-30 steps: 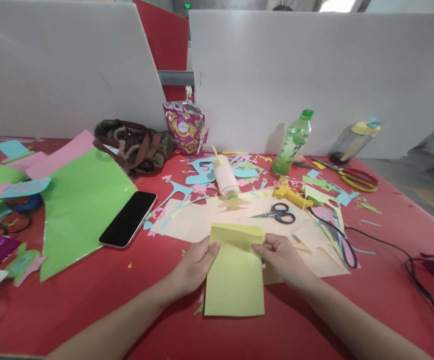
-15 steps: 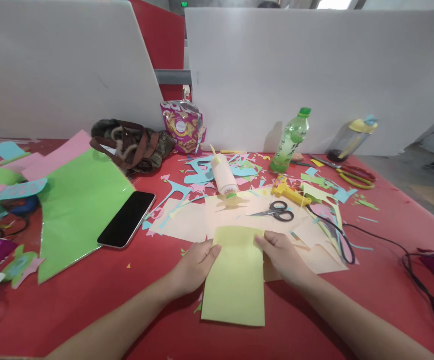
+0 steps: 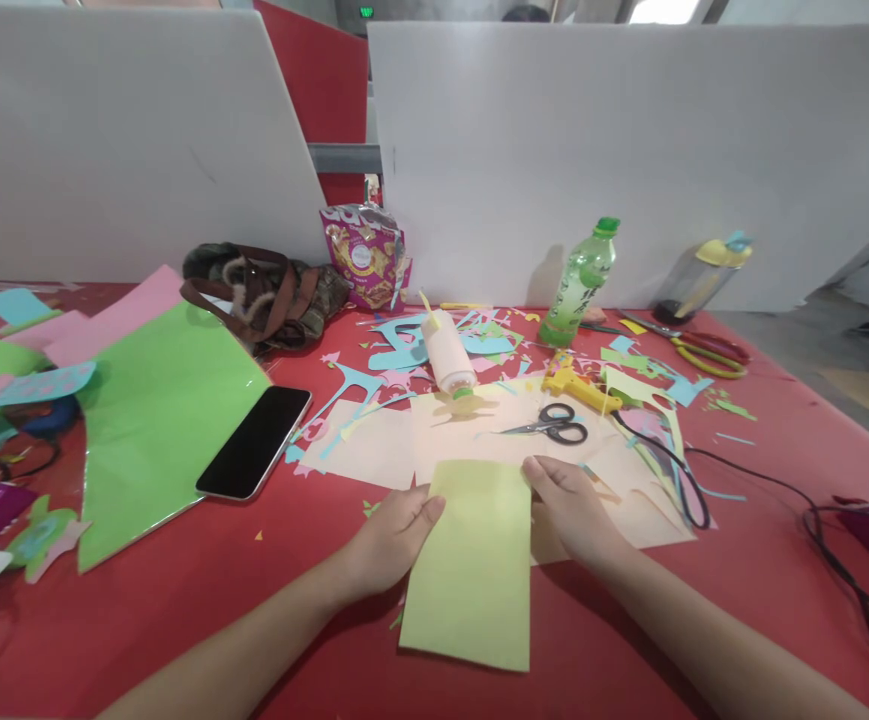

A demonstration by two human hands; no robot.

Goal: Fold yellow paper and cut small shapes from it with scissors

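Observation:
A pale yellow-green sheet of paper [image 3: 471, 570] is held up in front of me, its lower end toward my body. My left hand [image 3: 396, 535] pinches its left edge with the thumb on top. At the upper right corner, my right hand [image 3: 573, 505] grips the sheet between thumb and fingers. Just beyond it lie black-handled scissors [image 3: 558, 425] and cream-coloured paper [image 3: 374, 440]. A white glue bottle [image 3: 447, 352] lies on its side behind, beside a yellow glue gun [image 3: 580, 386].
Paper scraps [image 3: 404, 345] litter the red table [image 3: 314, 620]. To the left are a phone [image 3: 254, 443] and a green sheet [image 3: 171, 430]. A green drink bottle [image 3: 580, 285], a snack bag [image 3: 366, 255] and red-yellow pliers [image 3: 708, 352] stand or lie at the back. A black cord [image 3: 779, 485] runs right.
The yellow-green sheet's lower end has come slightly nearer to me. My right thumb has shifted from the sheet's face to its upper right corner. My left hand has barely moved.

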